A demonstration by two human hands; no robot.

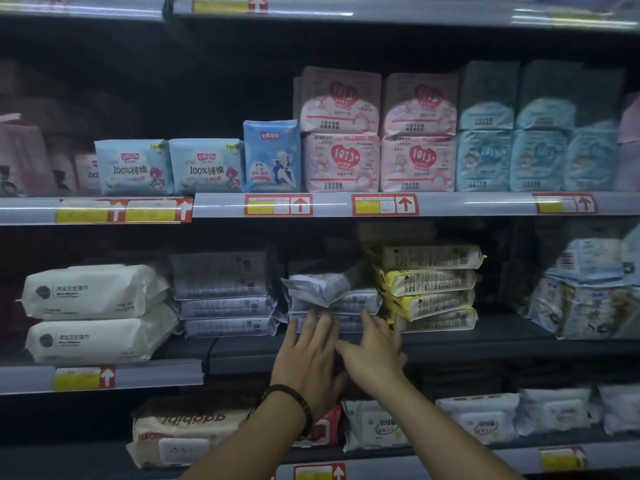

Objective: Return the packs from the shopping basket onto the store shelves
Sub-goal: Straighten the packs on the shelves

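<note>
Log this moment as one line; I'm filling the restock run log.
phase: shelving | left hand: open, fingers at grey packs | right hand: open, same stack | top pack: lying askew

Dim store aisle, grey metal shelving (pixel 156 375).
Middle shelf rail (pixel 450 204) carries red-and-yellow price tags (pixel 278 205); above it, dark back panel (pixel 207 91); below it, dark shelf board (pixel 485 337).

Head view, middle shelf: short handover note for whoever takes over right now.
Left hand: open, straight fingers at the front of the grey pack stack on the middle shelf.
Right hand: open, at the same stack.
Top pack lies askew on it.
Done: that pack is shelved.
Left: square it up; the shopping basket is out of view, so remaining packs cannot be told.
</note>
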